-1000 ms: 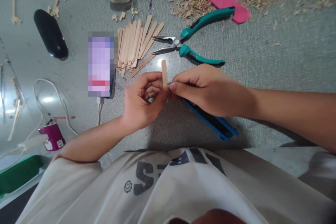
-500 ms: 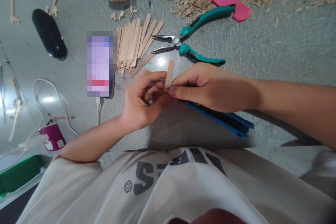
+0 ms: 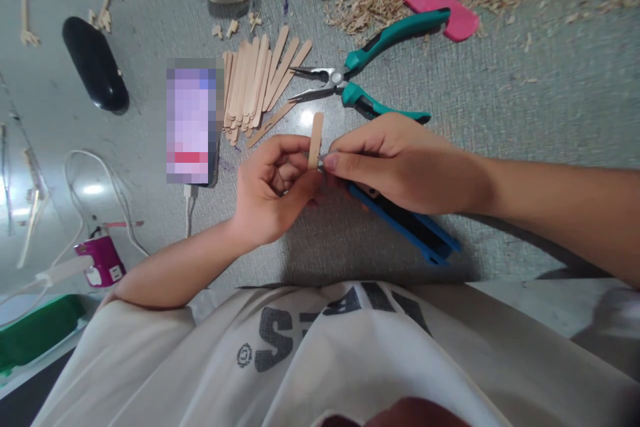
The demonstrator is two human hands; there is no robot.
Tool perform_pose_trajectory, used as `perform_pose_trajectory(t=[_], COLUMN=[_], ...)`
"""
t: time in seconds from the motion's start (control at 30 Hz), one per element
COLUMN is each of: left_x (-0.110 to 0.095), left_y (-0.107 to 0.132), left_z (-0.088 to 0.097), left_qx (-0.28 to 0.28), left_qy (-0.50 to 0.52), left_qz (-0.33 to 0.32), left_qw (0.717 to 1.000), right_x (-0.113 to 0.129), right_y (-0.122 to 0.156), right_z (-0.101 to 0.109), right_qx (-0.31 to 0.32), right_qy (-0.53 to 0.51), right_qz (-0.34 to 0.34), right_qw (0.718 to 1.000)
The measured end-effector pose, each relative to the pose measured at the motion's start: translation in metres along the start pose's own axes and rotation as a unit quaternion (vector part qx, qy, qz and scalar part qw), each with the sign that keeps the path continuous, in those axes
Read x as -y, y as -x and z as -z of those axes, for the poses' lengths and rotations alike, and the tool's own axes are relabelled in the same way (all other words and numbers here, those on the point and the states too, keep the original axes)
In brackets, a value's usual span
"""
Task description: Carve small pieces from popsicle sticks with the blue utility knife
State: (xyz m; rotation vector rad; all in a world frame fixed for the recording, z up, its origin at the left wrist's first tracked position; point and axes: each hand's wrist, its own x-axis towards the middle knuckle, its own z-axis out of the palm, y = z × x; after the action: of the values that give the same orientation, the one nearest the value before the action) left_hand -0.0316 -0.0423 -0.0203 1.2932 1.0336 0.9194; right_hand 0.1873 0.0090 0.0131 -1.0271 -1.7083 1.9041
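My left hand (image 3: 267,190) pinches a flat wooden craft stick (image 3: 316,139) between thumb and fingers, its rounded end pointing up and away from me. Close beside it, my right hand (image 3: 400,167) is closed around a blue-handled knife (image 3: 413,223). A small grey blade tip (image 3: 326,157) shows by the right thumb, at the edge of the stick; whether it touches the wood I cannot tell. The handle, with a dark hollow inside, slants down to the right below my palm, which hides its front part.
Beyond my hands lie a pile of craft sticks (image 3: 245,83) and spread teal-handled pliers (image 3: 337,79). A pink-handled folding saw (image 3: 435,3) rests by wood shavings (image 3: 365,0). On the left are a phone (image 3: 193,123) on a cable, a black case (image 3: 95,65) and a purple adapter (image 3: 105,260).
The craft stick has shifted slightly left and stands more upright. My right hand has turned a little, swinging the knife handle's rear end left, and the blade tip now shows more clearly.
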Motion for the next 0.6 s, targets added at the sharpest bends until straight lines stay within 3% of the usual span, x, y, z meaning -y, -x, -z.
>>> perform_pose_trajectory(t=[0.4, 0.6], left_x=[-0.0046, -0.0006], left_y=[0.0007, 0.0041], left_z=[-0.0027, -0.0032], left_qx=[0.027, 0.019], left_qy=[0.012, -0.031], left_qz=[0.028, 0.002], left_qw=[0.999, 0.999], right_x=[-0.0024, -0.0055], right_y=[-0.0005, 0.0000], right_z=[0.0001, -0.0004], right_qx=[0.009, 0.005], right_qy=[0.019, 0.045], right_qz=[0.036, 0.042], right_qw=[0.999, 0.998])
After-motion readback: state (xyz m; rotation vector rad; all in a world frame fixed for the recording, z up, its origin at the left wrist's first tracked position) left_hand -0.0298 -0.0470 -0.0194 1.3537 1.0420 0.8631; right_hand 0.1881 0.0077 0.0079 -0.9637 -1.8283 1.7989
